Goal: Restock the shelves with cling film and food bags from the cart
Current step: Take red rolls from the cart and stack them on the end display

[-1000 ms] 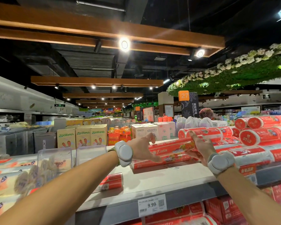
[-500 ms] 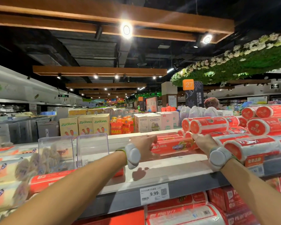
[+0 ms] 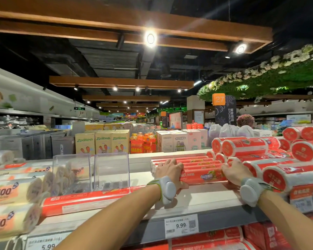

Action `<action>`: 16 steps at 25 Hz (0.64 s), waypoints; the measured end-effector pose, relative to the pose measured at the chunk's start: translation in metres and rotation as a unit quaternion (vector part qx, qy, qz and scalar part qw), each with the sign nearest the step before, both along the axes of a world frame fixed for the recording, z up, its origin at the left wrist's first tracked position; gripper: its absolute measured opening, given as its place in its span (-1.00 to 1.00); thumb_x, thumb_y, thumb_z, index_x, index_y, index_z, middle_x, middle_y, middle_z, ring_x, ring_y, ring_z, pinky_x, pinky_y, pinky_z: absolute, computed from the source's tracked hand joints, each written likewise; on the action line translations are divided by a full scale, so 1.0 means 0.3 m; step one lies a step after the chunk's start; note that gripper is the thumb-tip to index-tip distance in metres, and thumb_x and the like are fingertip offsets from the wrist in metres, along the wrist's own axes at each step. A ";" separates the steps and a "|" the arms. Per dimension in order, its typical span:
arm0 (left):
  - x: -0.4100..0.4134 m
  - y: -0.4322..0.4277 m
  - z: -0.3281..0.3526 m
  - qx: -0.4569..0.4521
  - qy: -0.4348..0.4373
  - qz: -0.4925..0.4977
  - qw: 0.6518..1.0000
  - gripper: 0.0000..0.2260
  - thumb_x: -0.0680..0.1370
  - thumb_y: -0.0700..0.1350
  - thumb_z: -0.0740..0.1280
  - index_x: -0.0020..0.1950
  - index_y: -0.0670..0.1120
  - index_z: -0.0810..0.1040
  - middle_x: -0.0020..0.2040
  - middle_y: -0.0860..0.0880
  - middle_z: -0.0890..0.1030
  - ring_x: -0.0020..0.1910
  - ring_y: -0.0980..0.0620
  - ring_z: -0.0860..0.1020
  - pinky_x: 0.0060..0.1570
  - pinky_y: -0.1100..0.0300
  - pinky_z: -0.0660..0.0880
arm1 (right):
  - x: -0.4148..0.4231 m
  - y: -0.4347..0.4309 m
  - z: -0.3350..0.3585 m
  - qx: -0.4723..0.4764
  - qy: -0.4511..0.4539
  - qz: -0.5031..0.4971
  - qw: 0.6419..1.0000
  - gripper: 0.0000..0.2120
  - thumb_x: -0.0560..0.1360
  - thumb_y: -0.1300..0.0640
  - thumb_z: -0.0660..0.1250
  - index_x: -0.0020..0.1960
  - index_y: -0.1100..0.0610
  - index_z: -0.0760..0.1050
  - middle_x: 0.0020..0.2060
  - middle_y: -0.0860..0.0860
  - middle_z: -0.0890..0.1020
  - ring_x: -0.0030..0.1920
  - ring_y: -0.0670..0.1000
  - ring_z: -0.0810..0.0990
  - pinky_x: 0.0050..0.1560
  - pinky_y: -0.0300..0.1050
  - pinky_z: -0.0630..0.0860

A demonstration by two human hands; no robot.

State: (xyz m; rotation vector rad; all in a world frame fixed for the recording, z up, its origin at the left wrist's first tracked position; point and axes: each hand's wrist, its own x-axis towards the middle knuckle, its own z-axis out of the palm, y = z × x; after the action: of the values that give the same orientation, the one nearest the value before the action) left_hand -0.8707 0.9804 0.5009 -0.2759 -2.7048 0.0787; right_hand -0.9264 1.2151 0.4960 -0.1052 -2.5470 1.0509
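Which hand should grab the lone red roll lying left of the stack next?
Left, probably. The left hand rests on the left end of the stack, nearest the lone red roll; the right hand sits at the far end and would have to cross over.

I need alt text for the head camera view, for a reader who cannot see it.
The left hand and the right hand press on a bundle of red cling film rolls lying on a supermarket shelf, one at each end.
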 end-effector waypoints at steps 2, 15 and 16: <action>-0.010 0.002 0.004 -0.004 -0.003 0.004 1.000 -0.40 0.43 0.27 0.42 0.37 0.01 0.40 0.30 -0.07 0.41 0.35 -0.12 0.31 0.30 -0.07 0.30 | -0.013 0.005 -0.007 0.007 0.019 -0.006 1.000 -0.77 0.57 0.03 0.28 0.14 0.13 0.43 -0.11 0.07 0.62 -0.20 0.06 0.65 -0.17 0.01 0.64; -0.044 0.012 -0.003 0.010 -0.029 0.007 0.999 -0.41 0.44 0.30 0.39 0.33 -0.01 0.41 0.27 -0.05 0.41 0.36 -0.16 0.27 0.28 -0.13 0.31 | 0.063 -0.018 0.022 0.137 0.128 -0.016 0.982 -0.77 0.52 0.21 0.33 0.16 0.07 0.62 0.13 0.09 0.60 -0.06 0.04 0.60 -0.05 -0.17 0.58; -0.047 0.018 -0.003 0.012 -0.029 0.004 1.000 -0.41 0.44 0.29 0.39 0.32 -0.02 0.41 0.26 -0.05 0.42 0.34 -0.15 0.28 0.26 -0.11 0.31 | 0.070 -0.020 0.025 0.150 0.127 0.012 0.980 -0.78 0.52 0.22 0.34 0.11 0.04 0.63 0.15 0.05 0.62 -0.02 0.01 0.61 -0.03 -0.21 0.57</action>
State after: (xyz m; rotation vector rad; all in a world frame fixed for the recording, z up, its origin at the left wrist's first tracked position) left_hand -0.8848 0.9858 0.4999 -0.2654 -2.7618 0.0421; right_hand -0.9053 1.2090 0.5037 0.1329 -2.4405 0.6295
